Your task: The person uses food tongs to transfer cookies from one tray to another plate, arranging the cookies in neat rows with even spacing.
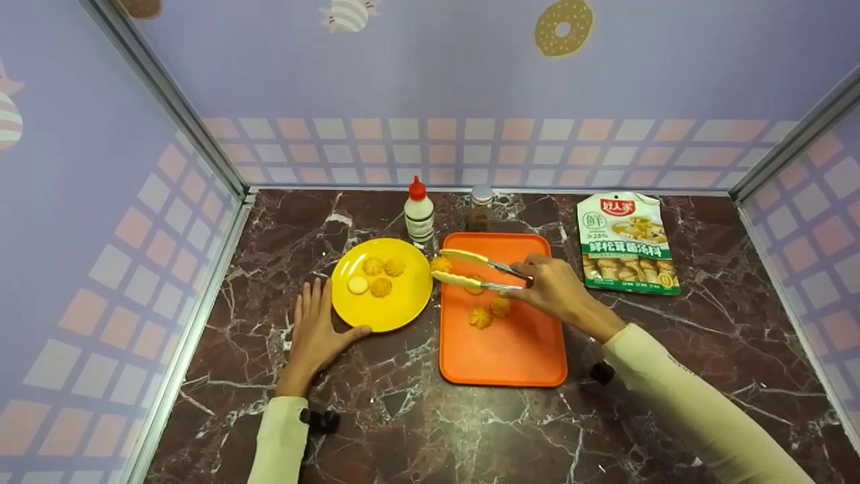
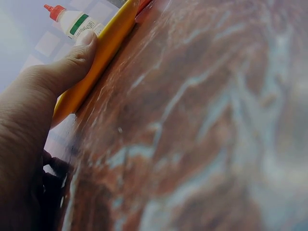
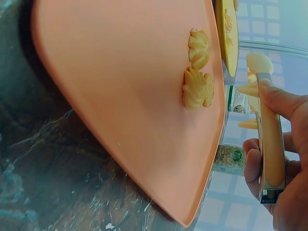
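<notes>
Head view, and here was the delicate bit! The right hand (image 1: 552, 286) had its fingers curled firmly round the tongs (image 1: 463, 281), and the yellow tips looked to be nipping one swirled cookie (image 1: 441, 263), up over the orange tray's (image 1: 504, 363) left edge near its back-left corner, the yellow plate's (image 1: 379, 318) right edge just beside. Which way that cookie was bound, nobody could tell.

The left hand (image 1: 314, 329) pinched nothing: fingers straight and spread along the plate's left edge, thumb at its near edge, and the left wrist view put that thumb right on the rim. Sensible steadying, that seemed!

On the plate sat three ridged cookies (image 1: 381, 288) and, towards its left edge, a pale round piece (image 1: 358, 286). On the tray, two touching cookies (image 1: 480, 318) lay well in from the near edge, a partly hidden cookie (image 1: 474, 291) beneath the tongs.

Good technique, in this judgement, called for a light, even squeeze; too hard risked crumbling, too slack a drop between the rims. Low and level was the line, clear of the squeeze bottle (image 1: 420, 215) behind, with release only once the cookie rested flat.
</notes>
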Action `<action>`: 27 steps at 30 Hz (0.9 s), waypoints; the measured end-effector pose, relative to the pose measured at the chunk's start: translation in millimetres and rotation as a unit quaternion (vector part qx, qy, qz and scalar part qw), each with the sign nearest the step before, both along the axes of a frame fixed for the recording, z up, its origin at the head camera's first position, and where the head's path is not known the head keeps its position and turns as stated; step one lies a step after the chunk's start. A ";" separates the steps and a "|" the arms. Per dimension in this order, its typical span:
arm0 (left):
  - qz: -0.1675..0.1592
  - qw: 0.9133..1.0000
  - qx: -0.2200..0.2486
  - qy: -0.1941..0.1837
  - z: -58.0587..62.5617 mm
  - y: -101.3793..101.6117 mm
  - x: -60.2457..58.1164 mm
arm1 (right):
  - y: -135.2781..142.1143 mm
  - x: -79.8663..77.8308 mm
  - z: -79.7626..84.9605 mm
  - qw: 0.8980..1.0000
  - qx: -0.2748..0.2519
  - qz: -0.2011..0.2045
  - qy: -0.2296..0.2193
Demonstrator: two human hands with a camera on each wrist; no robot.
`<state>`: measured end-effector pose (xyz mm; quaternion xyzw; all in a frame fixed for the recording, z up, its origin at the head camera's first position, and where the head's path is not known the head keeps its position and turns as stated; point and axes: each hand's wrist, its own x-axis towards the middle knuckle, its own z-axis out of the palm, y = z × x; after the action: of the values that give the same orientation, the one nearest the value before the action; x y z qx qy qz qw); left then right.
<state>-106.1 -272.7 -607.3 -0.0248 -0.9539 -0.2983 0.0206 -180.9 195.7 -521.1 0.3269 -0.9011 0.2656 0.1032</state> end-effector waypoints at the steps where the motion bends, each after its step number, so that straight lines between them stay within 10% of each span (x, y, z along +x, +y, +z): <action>1: 0.000 1.000 0.000 0.001 -0.2 0.0 0.1 | -1.2 -0.6 0.0 1.000 0.001 0.000 0.000; 27: 0.006 1.000 -0.005 -0.005 0.8 1.3 0.9 | -32.2 -12.0 -9.6 0.999 0.010 0.031 -0.027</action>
<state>-105.2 -271.4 -606.5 -0.0178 -0.9555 -0.2938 0.0173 -192.9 163.4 -530.7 0.3485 -0.8957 0.2679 0.0676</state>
